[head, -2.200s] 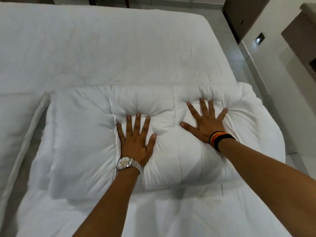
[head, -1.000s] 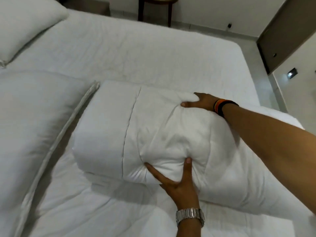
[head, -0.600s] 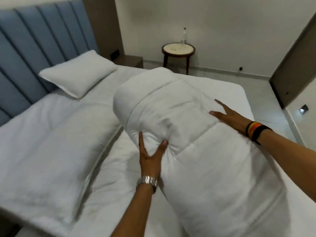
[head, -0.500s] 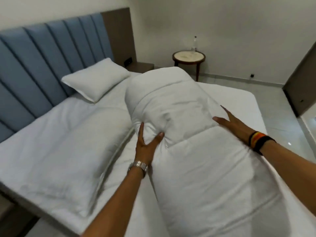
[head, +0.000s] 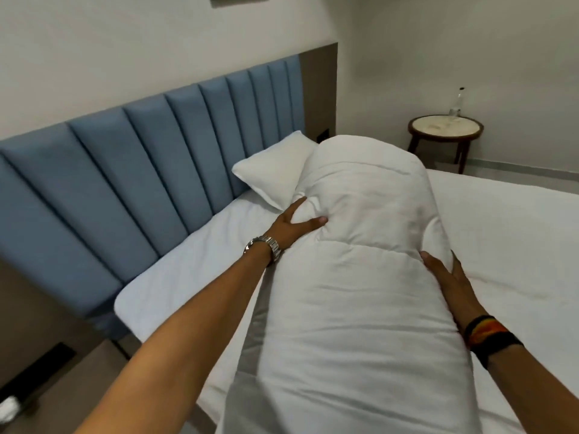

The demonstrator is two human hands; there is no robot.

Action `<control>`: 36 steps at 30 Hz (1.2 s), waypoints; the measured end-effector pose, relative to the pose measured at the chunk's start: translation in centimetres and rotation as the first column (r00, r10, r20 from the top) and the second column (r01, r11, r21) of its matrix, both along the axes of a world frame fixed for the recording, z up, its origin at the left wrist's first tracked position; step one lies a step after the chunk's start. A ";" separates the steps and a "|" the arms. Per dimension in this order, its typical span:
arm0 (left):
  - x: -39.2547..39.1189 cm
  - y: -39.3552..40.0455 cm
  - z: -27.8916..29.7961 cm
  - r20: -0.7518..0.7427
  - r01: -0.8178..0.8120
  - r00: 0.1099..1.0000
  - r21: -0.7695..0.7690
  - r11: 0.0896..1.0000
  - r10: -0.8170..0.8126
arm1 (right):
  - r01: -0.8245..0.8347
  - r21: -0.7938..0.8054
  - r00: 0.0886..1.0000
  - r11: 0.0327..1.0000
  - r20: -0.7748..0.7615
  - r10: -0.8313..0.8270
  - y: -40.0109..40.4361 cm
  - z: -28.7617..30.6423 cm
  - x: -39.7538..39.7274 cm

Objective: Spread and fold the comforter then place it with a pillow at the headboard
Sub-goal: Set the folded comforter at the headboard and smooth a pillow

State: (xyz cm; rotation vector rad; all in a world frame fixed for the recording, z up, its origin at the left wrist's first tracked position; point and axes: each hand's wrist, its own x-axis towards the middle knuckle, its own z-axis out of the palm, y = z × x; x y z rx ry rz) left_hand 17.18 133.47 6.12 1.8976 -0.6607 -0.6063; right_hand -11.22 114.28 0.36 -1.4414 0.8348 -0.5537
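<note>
Carrying bulky folded white comforter (head: 360, 292), now lifted off bed (head: 507, 233), toward blue padded headboard (head: 156, 158) beyond gripping left hand (head: 294, 225); right hand (head: 448, 277) flat, bracing.

**Folded comforter and pillow at the headboard**

White quilted comforter (head: 360, 277), folded into a thick, elongated bundle, its long axis running away from the viewer and its rounded far end raised. The left hand (head: 291, 227) grips its left flank; the right hand (head: 451, 283) lies flat against its right flank. White pillow (head: 275, 173), tilted, leans on the blue padded headboard (head: 156, 158), one corner hidden behind the bundle.
</note>
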 end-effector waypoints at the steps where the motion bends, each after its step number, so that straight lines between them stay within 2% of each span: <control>1: 2.9 1.4 0.5 0.004 0.006 1.000 0.015 1.000 -0.007 | 0.008 0.014 1.000 1.000 0.013 -0.009 1.7 0.1 2.9; 8: 18.3 10.4 2.1 0.118 0.010 0.993 0.101 0.995 -0.021 | 0.026 0.068 0.993 0.997 0.114 -0.034 11.6 0.4 19.0; 12: 26.2 14.5 2.0 0.084 -0.003 0.996 0.136 0.991 -0.008 | 0.051 0.106 0.990 0.993 0.128 -0.064 16.1 -0.5 27.0; 19: 46.1 15.2 -1.7 0.036 0.086 0.995 0.147 0.985 -0.092 | 0.151 0.131 0.977 0.980 0.131 -0.168 19.7 -5.7 45.7; 22: 54.8 16.0 -5.4 0.027 0.081 0.996 0.207 0.975 -0.089 | 0.183 0.177 0.983 0.967 -0.011 -0.184 21.4 -10.0 54.2; 24: 58.8 17.0 -9.1 0.037 0.106 0.992 0.256 0.961 -0.119 | 0.097 0.252 0.975 0.963 -0.219 -0.041 23.0 -13.6 58.7; 26: 60.8 18.0 -13.7 0.041 0.156 0.984 0.283 0.946 -0.175 | -0.006 0.302 0.893 0.953 -0.427 0.141 25.3 -17.1 62.0; 28: 60.5 19.2 -19.1 0.143 0.288 0.909 0.459 0.840 -0.390 | -0.035 0.200 0.801 0.979 -0.581 0.147 27.9 -19.4 64.7; 29: 59.7 20.0 -21.8 0.233 0.301 0.837 0.561 0.771 -0.496 | -0.020 0.087 0.783 0.996 -0.618 0.070 29.1 -20.0 66.2; 30: 58.5 21.0 -24.1 0.339 0.251 0.770 0.618 0.745 -0.541 | -0.009 -0.064 0.783 0.998 -0.622 -0.033 30.0 -20.0 67.7; 32: 55.6 22.7 -27.1 0.532 0.125 0.691 0.578 0.806 -0.489 | -0.077 -0.366 0.806 0.927 -0.571 -0.158 30.7 -19.8 70.2; 33: 54.6 23.2 -28.2 0.599 0.084 0.666 0.532 0.842 -0.445 | -0.163 -0.455 0.806 0.875 -0.573 -0.148 30.6 -20.3 71.1; 34: 53.8 23.5 -29.0 0.637 0.046 0.656 0.502 0.864 -0.405 | -0.278 -0.493 0.780 0.824 -0.617 -0.106 30.3 -21.2 71.6; 36: 52.7 23.8 -30.0 0.682 -0.025 0.647 0.467 0.884 -0.342 | -0.469 -0.464 0.668 0.752 -0.743 -0.042 29.9 -23.4 70.9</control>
